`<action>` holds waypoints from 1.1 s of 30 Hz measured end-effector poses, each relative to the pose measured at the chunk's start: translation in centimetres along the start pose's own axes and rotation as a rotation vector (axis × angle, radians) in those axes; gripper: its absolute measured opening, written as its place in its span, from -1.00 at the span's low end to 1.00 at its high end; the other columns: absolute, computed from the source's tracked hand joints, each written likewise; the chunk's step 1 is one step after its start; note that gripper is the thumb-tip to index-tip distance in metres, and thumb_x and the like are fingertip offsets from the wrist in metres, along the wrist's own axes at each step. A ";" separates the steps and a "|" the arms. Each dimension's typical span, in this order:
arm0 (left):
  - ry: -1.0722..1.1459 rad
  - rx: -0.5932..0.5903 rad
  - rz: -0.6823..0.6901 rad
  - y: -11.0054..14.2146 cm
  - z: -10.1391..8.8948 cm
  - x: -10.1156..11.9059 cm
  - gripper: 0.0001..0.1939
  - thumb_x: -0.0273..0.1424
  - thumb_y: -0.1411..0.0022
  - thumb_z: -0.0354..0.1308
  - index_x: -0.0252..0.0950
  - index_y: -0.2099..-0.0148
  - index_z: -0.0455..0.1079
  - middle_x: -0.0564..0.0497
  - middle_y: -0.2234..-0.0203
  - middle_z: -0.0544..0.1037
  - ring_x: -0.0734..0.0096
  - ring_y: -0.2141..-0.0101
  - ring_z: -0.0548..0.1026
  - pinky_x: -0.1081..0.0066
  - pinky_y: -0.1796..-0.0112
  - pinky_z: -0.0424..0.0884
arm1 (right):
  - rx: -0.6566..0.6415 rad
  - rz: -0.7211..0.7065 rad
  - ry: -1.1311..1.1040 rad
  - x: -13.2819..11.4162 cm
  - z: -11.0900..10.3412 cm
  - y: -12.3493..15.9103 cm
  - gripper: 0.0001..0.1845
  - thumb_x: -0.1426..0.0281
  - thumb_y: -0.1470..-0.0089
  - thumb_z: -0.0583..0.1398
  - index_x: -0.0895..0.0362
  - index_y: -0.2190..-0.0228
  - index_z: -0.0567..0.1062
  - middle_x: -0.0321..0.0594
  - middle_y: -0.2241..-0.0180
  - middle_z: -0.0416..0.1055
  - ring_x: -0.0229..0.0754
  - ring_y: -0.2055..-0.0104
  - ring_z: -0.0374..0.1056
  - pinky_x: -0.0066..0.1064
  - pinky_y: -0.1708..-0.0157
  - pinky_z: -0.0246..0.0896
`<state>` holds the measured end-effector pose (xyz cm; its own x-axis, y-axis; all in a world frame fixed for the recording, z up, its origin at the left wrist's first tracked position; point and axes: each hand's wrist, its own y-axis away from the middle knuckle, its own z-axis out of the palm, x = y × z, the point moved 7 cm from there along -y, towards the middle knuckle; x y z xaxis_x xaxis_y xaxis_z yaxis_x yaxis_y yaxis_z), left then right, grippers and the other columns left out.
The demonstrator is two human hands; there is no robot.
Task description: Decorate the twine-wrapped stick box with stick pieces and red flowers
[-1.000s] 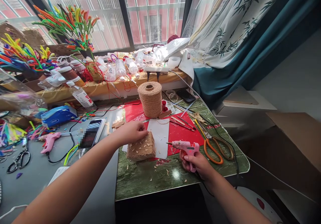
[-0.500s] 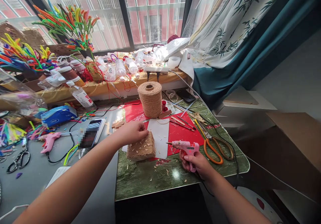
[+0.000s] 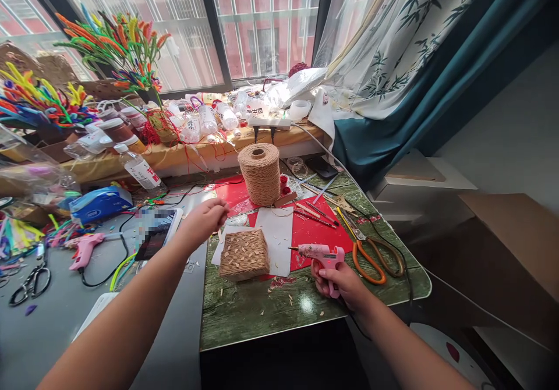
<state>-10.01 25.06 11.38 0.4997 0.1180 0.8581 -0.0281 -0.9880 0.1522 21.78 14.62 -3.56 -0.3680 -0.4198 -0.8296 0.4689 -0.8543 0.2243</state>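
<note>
A twine-wrapped box (image 3: 244, 256) sits on the green table, its top dotted with several small pale wood chips. My left hand (image 3: 203, 222) hovers up and left of it, apart from the box, with its fingers closed. Whatever they may hold is hidden. In my right hand (image 3: 343, 282) is a pink hot glue gun (image 3: 321, 254), held by the handle with its nozzle pointing left toward the box. More chips lie loose on the table before the box. Behind it stands a large spool of twine (image 3: 259, 174).
Orange-handled scissors (image 3: 369, 256) lie right of the glue gun, beside brushes (image 3: 317, 214) on red paper (image 3: 323, 238). On the left are a phone (image 3: 157, 236), a second pink glue gun (image 3: 85, 250) and black scissors (image 3: 32, 282). A power strip (image 3: 269, 123) rests on the sill.
My left hand has moved off the box top, up and to the left, uncovering the chips there. The right hand and glue gun have stayed nearly still.
</note>
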 end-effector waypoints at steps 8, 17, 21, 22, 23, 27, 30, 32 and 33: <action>0.558 0.245 -0.039 2.2 -6.0 -7.4 -0.75 -0.40 -0.05 0.05 -0.21 0.54 0.01 0.16 0.73 0.11 0.55 0.68 0.04 0.49 0.64 0.01 | 0.019 -0.011 -0.004 -0.3 0.1 0.0 -0.75 0.27 0.01 0.35 0.14 0.43 0.43 -0.36 0.53 0.30 -0.36 0.64 0.16 -0.45 0.61 -0.02; 0.491 0.576 0.023 6.7 -7.5 -11.9 -0.72 -0.23 -0.15 0.37 -0.25 0.19 0.41 0.06 0.29 0.55 0.54 0.40 0.46 0.53 0.37 0.44 | 0.003 -0.025 -0.049 -0.3 -0.2 -0.1 -0.79 0.29 -0.03 0.32 0.13 0.38 0.43 -0.36 0.52 0.31 -0.36 0.65 0.14 -0.44 0.61 -0.01; 0.428 0.667 0.018 8.2 -7.3 -12.7 -0.70 -0.17 -0.16 0.37 -0.26 0.17 0.48 0.09 0.42 0.50 0.47 0.44 0.43 0.46 0.39 0.46 | 0.000 -0.025 -0.077 -0.3 -0.1 0.0 -0.82 0.31 -0.05 0.30 0.13 0.36 0.43 -0.37 0.51 0.29 -0.36 0.63 0.15 -0.45 0.60 -0.04; 0.415 0.692 0.013 8.5 -7.2 -12.7 -0.70 -0.14 -0.19 0.33 -0.26 0.20 0.47 0.11 0.48 0.45 0.47 0.46 0.41 0.45 0.41 0.46 | 0.000 -0.031 -0.077 -0.4 -0.1 0.0 -0.82 0.32 -0.05 0.30 0.13 0.37 0.43 -0.37 0.50 0.29 -0.36 0.63 0.14 -0.45 0.61 -0.04; 0.390 0.714 0.015 8.9 -7.0 -12.7 -0.70 -0.12 -0.21 0.31 -0.25 0.21 0.46 0.12 0.50 0.42 0.46 0.47 0.41 0.44 0.40 0.46 | 0.002 -0.035 -0.075 -0.5 0.0 0.0 -0.82 0.31 -0.06 0.30 0.13 0.37 0.43 -0.37 0.50 0.28 -0.36 0.63 0.13 -0.45 0.60 -0.05; 0.103 0.698 0.100 11.0 -5.1 -10.6 -0.73 -0.19 -0.28 0.24 -0.19 0.03 0.48 0.02 0.27 0.57 0.33 0.28 0.54 0.35 0.22 0.51 | 0.009 -0.031 -0.051 -0.3 -0.1 0.0 -0.80 0.29 -0.07 0.31 0.13 0.39 0.42 -0.36 0.49 0.27 -0.36 0.62 0.12 -0.44 0.60 -0.03; -0.233 0.611 0.257 13.3 -1.7 -8.0 -0.87 -0.30 -0.37 0.15 -0.17 0.11 0.50 -0.01 0.36 0.57 0.24 0.27 0.55 0.22 0.10 0.49 | 0.008 -0.032 -0.054 -0.2 -0.2 -0.1 -0.81 0.30 -0.07 0.30 0.13 0.39 0.42 -0.36 0.50 0.28 -0.36 0.62 0.12 -0.44 0.60 -0.02; -0.370 0.369 0.451 14.5 2.6 -6.3 -0.86 -0.40 -0.35 0.16 -0.15 0.07 0.49 -0.06 0.27 0.61 0.19 0.21 0.56 0.19 0.07 0.48 | -0.002 -0.041 -0.061 -0.2 -0.2 -0.1 -0.83 0.31 -0.08 0.29 0.14 0.37 0.43 -0.36 0.51 0.28 -0.35 0.63 0.14 -0.44 0.60 -0.02; -0.406 0.220 0.545 15.2 5.0 -5.6 -0.78 -0.44 -0.35 0.14 -0.12 0.00 0.48 -0.08 0.22 0.63 0.18 0.19 0.57 0.20 0.09 0.49 | -0.009 -0.046 -0.060 -0.2 -0.2 -0.1 -0.83 0.31 -0.09 0.29 0.14 0.36 0.43 -0.36 0.51 0.28 -0.35 0.63 0.15 -0.44 0.61 -0.02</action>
<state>-8.86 8.87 6.45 0.7483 -0.4030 0.5269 -0.2121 -0.8980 -0.3855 21.97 14.84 -3.54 -0.4369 -0.3983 -0.8065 0.4575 -0.8704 0.1820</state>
